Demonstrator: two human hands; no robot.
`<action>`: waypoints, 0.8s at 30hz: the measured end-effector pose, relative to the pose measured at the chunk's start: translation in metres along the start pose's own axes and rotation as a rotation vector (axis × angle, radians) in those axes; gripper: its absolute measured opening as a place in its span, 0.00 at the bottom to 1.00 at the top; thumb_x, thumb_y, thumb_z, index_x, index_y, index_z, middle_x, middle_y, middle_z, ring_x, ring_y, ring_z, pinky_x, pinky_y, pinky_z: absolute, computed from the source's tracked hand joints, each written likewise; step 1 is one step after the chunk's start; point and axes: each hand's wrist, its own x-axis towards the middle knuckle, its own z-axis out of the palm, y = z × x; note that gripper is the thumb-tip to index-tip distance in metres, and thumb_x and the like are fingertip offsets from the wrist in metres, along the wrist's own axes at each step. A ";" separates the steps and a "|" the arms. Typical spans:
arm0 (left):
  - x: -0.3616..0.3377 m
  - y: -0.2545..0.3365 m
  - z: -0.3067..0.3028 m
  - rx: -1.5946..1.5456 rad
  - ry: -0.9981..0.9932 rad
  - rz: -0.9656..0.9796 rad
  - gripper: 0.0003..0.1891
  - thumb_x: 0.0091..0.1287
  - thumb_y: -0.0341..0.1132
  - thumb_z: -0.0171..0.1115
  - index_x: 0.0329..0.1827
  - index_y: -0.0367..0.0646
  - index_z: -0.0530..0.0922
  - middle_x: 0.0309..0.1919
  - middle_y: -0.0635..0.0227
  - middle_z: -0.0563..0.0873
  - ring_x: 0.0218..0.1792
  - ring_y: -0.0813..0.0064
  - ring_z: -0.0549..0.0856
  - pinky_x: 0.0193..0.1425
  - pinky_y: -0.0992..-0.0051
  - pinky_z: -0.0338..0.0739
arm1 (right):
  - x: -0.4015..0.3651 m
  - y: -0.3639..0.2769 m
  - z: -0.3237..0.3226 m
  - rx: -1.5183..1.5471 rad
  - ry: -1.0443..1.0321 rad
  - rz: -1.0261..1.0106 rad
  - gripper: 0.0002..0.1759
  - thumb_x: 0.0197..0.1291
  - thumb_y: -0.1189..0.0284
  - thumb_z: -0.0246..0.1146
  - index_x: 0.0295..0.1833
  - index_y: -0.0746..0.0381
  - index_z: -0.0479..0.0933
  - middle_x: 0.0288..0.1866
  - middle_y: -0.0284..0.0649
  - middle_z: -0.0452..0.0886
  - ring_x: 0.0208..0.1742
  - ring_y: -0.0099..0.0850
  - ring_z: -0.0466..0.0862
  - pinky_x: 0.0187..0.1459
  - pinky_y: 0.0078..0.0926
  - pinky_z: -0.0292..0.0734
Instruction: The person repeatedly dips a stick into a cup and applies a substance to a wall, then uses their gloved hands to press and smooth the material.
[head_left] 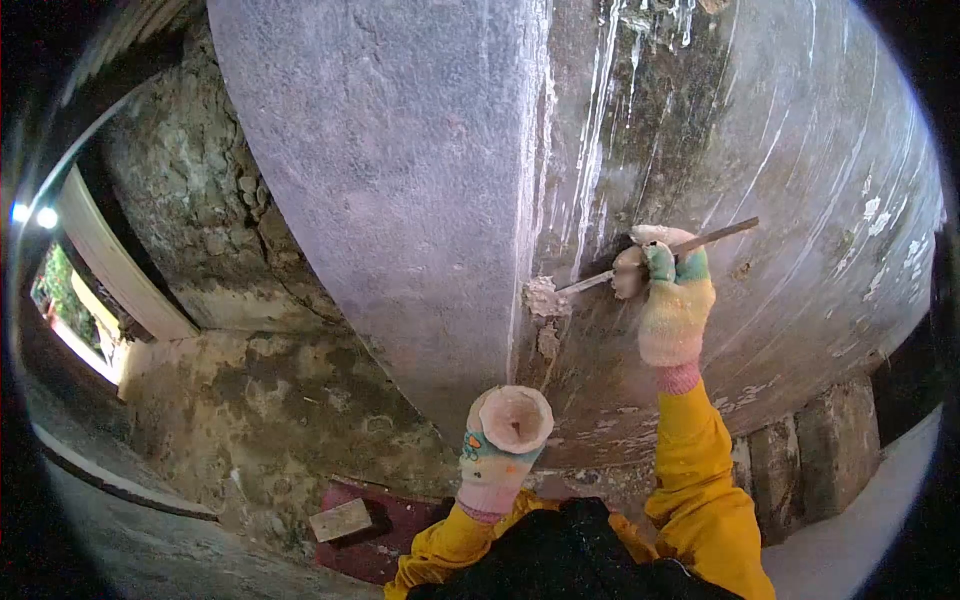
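Observation:
My left hand (492, 468), in a pale knitted glove, is closed around a small round bowl (516, 418) coated with whitish paste. Its opening faces up toward me, and some paste lies at the bottom. My right hand (678, 300), gloved too, grips a thin stick-like spatula (722, 233). One end sticks out to the right; the other points left and touches or nearly touches a lump of whitish paste (545, 297). That lump clings to the curved grey wall (420, 180), just beside a white vertical line. The glove's fingertips are smeared with paste.
White drips streak the wall's upper right. A pale block (341, 522) rests on a dark red mat (375, 545) at lower left. The stained floor (290, 420) runs along the wall's foot. Light enters through an opening (75, 295) at far left. Stone blocks (838, 450) stand lower right.

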 end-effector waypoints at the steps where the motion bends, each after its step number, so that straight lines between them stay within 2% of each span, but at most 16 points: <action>1: 0.001 0.000 -0.002 0.054 -0.013 0.062 0.22 0.53 0.37 0.63 0.50 0.46 0.67 0.47 0.63 0.74 0.48 0.65 0.75 0.52 0.62 0.72 | 0.000 0.000 0.000 -0.003 -0.015 0.002 0.07 0.61 0.74 0.51 0.42 0.64 0.71 0.26 0.39 0.77 0.23 0.22 0.74 0.26 0.17 0.71; 2: 0.003 0.007 -0.005 0.054 -0.011 0.062 0.22 0.53 0.37 0.63 0.50 0.46 0.67 0.47 0.63 0.74 0.48 0.65 0.75 0.52 0.62 0.72 | 0.000 0.000 0.000 -0.003 -0.017 0.001 0.07 0.61 0.74 0.51 0.42 0.64 0.71 0.26 0.39 0.77 0.23 0.22 0.74 0.26 0.17 0.71; 4: 0.007 0.024 -0.009 0.600 -0.006 0.290 0.26 0.48 0.34 0.68 0.49 0.43 0.67 0.43 0.63 0.76 0.47 0.66 0.76 0.48 0.69 0.73 | -0.002 -0.002 -0.002 0.006 0.012 0.006 0.07 0.61 0.74 0.51 0.42 0.64 0.71 0.26 0.38 0.78 0.23 0.22 0.74 0.26 0.17 0.70; 5: 0.007 0.023 -0.008 0.599 -0.007 0.290 0.26 0.48 0.34 0.68 0.49 0.43 0.67 0.43 0.63 0.76 0.47 0.66 0.76 0.48 0.69 0.73 | -0.002 -0.002 -0.001 0.004 0.013 0.006 0.07 0.61 0.74 0.51 0.42 0.64 0.71 0.26 0.38 0.78 0.23 0.22 0.74 0.26 0.17 0.70; 8: 0.006 0.012 -0.005 0.459 0.037 0.249 0.24 0.47 0.36 0.69 0.46 0.40 0.71 0.43 0.61 0.75 0.43 0.66 0.77 0.46 0.74 0.74 | -0.003 0.000 0.002 0.019 -0.035 -0.020 0.06 0.61 0.75 0.51 0.42 0.64 0.71 0.26 0.38 0.78 0.24 0.21 0.75 0.26 0.16 0.70; 11: 0.004 0.006 -0.004 0.483 0.009 0.282 0.27 0.47 0.35 0.68 0.49 0.41 0.66 0.41 0.65 0.77 0.44 0.67 0.77 0.45 0.73 0.73 | -0.003 -0.001 0.001 -0.057 -0.016 -0.022 0.06 0.61 0.75 0.51 0.42 0.64 0.71 0.26 0.38 0.77 0.24 0.21 0.74 0.26 0.16 0.70; 13: 0.003 0.007 -0.001 -0.152 0.002 -0.040 0.24 0.49 0.34 0.66 0.49 0.43 0.67 0.42 0.65 0.77 0.43 0.66 0.77 0.46 0.70 0.74 | -0.004 -0.003 -0.001 0.012 0.023 0.030 0.06 0.61 0.75 0.50 0.42 0.64 0.71 0.26 0.38 0.77 0.24 0.21 0.74 0.26 0.16 0.70; 14: 0.003 0.011 -0.002 -0.154 0.001 -0.041 0.24 0.49 0.34 0.66 0.49 0.43 0.67 0.42 0.65 0.77 0.43 0.66 0.77 0.46 0.70 0.74 | -0.004 -0.002 0.000 0.010 0.023 0.030 0.06 0.61 0.75 0.50 0.42 0.64 0.71 0.26 0.38 0.77 0.24 0.21 0.74 0.26 0.16 0.70; 16: 0.006 0.023 -0.004 0.329 0.071 0.243 0.22 0.48 0.33 0.68 0.45 0.38 0.70 0.41 0.61 0.76 0.42 0.67 0.79 0.42 0.72 0.77 | -0.004 0.002 0.004 -0.011 -0.035 -0.024 0.07 0.61 0.76 0.50 0.43 0.64 0.71 0.26 0.37 0.77 0.24 0.21 0.74 0.27 0.16 0.70; 17: 0.005 0.018 -0.002 0.330 0.070 0.244 0.22 0.48 0.33 0.68 0.45 0.38 0.70 0.41 0.61 0.76 0.42 0.67 0.79 0.42 0.72 0.77 | -0.004 0.002 0.003 -0.010 -0.034 -0.024 0.07 0.61 0.76 0.50 0.43 0.64 0.71 0.26 0.37 0.77 0.24 0.21 0.74 0.27 0.16 0.70; 19: 0.004 0.005 0.002 -0.325 0.057 -0.095 0.21 0.48 0.32 0.68 0.44 0.38 0.70 0.40 0.61 0.77 0.42 0.68 0.79 0.42 0.72 0.77 | -0.003 0.002 0.002 -0.013 0.023 0.009 0.07 0.61 0.76 0.49 0.43 0.64 0.71 0.26 0.36 0.77 0.24 0.20 0.74 0.27 0.15 0.70; 23: 0.004 0.014 -0.001 -0.474 0.067 -0.226 0.20 0.48 0.33 0.67 0.43 0.39 0.72 0.39 0.61 0.77 0.40 0.66 0.79 0.42 0.72 0.76 | -0.005 0.002 0.001 -0.066 0.033 -0.040 0.08 0.62 0.73 0.51 0.43 0.64 0.71 0.26 0.37 0.77 0.24 0.21 0.74 0.26 0.16 0.70; 24: 0.005 0.014 -0.004 -0.097 0.033 0.004 0.19 0.48 0.33 0.67 0.43 0.40 0.72 0.40 0.61 0.77 0.40 0.66 0.78 0.42 0.71 0.75 | -0.006 0.002 0.003 -0.093 0.009 -0.047 0.07 0.62 0.74 0.50 0.42 0.64 0.71 0.26 0.37 0.77 0.24 0.21 0.74 0.26 0.16 0.70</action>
